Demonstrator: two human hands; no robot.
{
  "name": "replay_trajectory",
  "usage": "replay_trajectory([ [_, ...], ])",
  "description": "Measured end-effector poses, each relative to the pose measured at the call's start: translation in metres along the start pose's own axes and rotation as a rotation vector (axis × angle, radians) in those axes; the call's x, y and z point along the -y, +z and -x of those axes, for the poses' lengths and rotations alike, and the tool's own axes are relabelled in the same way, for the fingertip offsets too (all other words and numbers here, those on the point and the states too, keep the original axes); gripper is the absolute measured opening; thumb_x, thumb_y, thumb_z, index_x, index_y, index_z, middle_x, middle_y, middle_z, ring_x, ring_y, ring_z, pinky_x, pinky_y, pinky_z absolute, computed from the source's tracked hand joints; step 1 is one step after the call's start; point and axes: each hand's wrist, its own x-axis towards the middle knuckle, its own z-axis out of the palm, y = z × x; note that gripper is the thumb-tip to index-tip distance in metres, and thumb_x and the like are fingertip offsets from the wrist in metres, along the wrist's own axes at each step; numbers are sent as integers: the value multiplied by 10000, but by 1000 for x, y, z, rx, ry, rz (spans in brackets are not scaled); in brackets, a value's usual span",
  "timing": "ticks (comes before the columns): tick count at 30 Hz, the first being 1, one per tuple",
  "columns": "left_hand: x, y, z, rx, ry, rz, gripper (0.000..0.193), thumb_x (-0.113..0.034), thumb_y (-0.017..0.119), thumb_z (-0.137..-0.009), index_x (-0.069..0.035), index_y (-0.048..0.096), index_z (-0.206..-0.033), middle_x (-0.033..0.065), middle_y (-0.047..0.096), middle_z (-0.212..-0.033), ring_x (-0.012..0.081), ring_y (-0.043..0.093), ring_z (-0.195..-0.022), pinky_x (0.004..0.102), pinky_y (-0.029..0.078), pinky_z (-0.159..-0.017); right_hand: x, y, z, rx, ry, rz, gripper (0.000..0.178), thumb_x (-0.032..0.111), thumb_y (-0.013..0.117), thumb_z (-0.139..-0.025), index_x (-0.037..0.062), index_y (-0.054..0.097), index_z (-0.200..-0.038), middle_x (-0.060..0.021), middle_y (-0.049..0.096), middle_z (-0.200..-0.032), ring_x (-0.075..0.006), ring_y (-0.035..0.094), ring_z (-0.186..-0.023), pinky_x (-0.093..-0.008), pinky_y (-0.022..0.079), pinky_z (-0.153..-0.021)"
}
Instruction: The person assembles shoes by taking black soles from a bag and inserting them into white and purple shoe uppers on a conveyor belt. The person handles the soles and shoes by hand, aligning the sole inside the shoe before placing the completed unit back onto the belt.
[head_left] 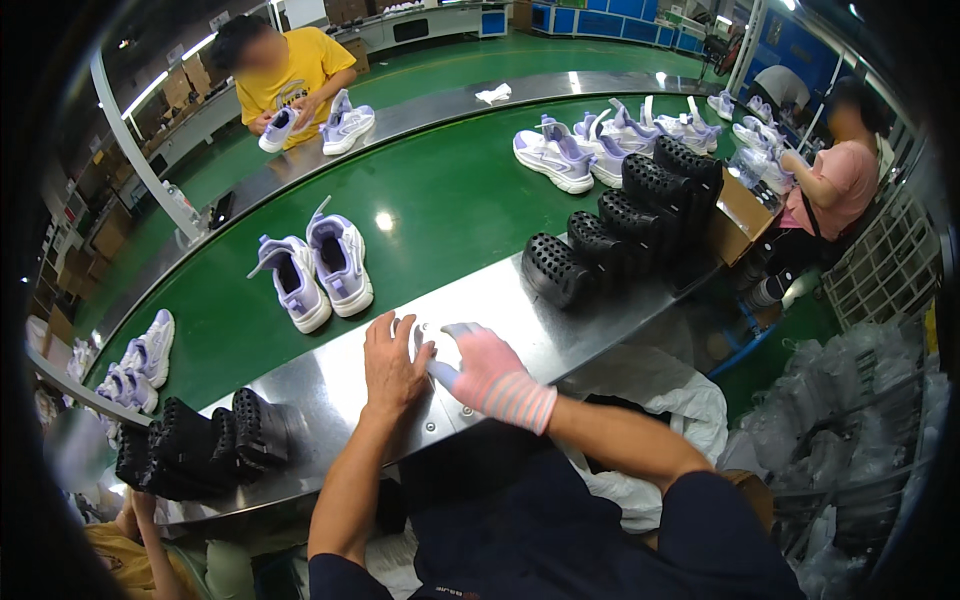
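My bare left hand (393,362) is over the shiny metal ledge along the belt, its fingers stretched out and slightly apart. Close beside it is my right hand (492,378), in a pink striped glove with pale grey fingertips. Its thumb and fingers are spread, and bright metal shows in the gap between them. I see nothing held in either hand. Just beyond the hands, on the green belt, stands a pair of white and lilac sneakers (340,262), the nearest shoes to my left hand.
Black perforated shoe lasts (556,270) stand on the ledge at right, more black lasts (262,428) at left. Several sneakers (553,157) line the green belt (420,230). A person in yellow (300,80) handles a shoe opposite; a person in pink (840,185) stands right, beside a cardboard box (740,215).
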Motion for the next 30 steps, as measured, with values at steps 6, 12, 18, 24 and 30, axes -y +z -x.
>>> replay_trajectory([
  [6,-12,0,11,-2,-88,22,406,-184,802,-822,14,653,-1142,236,580,-1260,417,550,-1190,486,452,-1043,-40,-107,-192,-51,114,180,310,247,597,-848,-43,682,-916,-267,708,-922,-368,705,-861,-448,563,-795],
  [12,-20,-5,0,48,-121,55,445,-192,835,-781,25,651,-1124,242,561,-1238,418,538,-1183,498,446,-1035,-227,-230,-318,137,397,924,454,345,531,-958,30,738,-1212,-190,698,-1312,-315,672,-1227,-389,517,-1042],
  [18,-18,-5,-3,93,-139,17,478,-170,833,-757,-6,634,-1159,243,537,-1268,436,506,-1216,530,420,-1053,-311,-265,-350,285,646,820,561,231,654,-838,-66,640,-1314,-258,638,-1372,-349,655,-1214,-463,515,-998],
  [24,-21,-6,-9,147,-154,-15,492,-175,831,-754,-4,632,-1171,257,530,-1286,464,491,-1247,549,406,-1077,-334,-255,-375,173,236,521,552,304,774,-762,-48,693,-1179,-189,720,-1173,-278,690,-1023,-420,539,-894],
  [30,-25,-2,-13,115,-115,-17,486,-174,825,-760,-1,630,-1171,250,531,-1287,465,494,-1252,547,407,-1083,-282,-199,-397,157,628,896,434,181,709,-822,51,742,-1235,-203,716,-1277,-330,707,-1178,-404,557,-1002],
])
